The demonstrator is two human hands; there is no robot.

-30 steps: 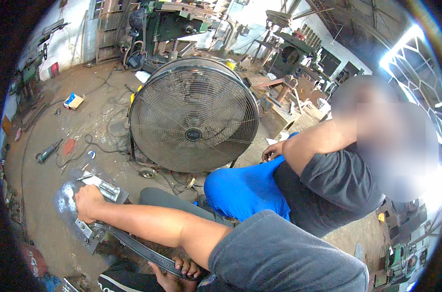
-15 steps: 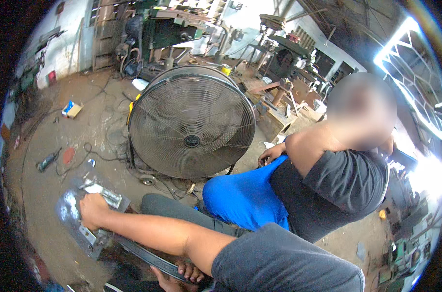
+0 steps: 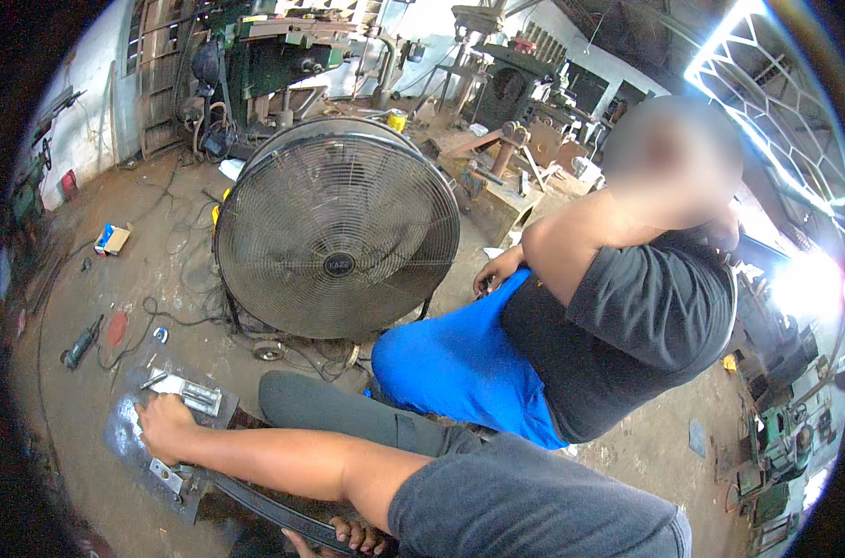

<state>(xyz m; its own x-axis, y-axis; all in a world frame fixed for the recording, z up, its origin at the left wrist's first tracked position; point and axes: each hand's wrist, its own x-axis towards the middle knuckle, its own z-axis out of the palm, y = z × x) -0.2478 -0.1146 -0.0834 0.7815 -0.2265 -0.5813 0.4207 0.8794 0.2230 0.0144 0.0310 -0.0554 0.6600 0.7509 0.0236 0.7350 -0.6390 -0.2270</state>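
My right hand [image 3: 166, 428] is closed in a fist at a flat metal plate [image 3: 194, 502] low on the left. What its fingers grip is hidden. Beside the knuckles is a pale slotted metal bracket [image 3: 197, 394]. A small metal piece with a hole [image 3: 166, 476] sits just below the hand, and a shiny grey patch shows to its left. From the plate a long black bar [image 3: 264, 504] slants down to the lower edge. There my left hand [image 3: 343, 537] wraps round the bar, its fingers curled over one side, its palm partly cut off by the frame.
A big drum fan [image 3: 339, 232] stands ahead on the floor. To the right sits another person in dark shirt [image 3: 618, 344] and blue cloth [image 3: 459, 381]. An angle grinder [image 3: 83, 342], cords and a small box [image 3: 113, 239] lie at left. Machines line the back.
The view has turned a little, so most of the scene sits farther left. Both hands keep their places, the right at the plate and the left on the bar.
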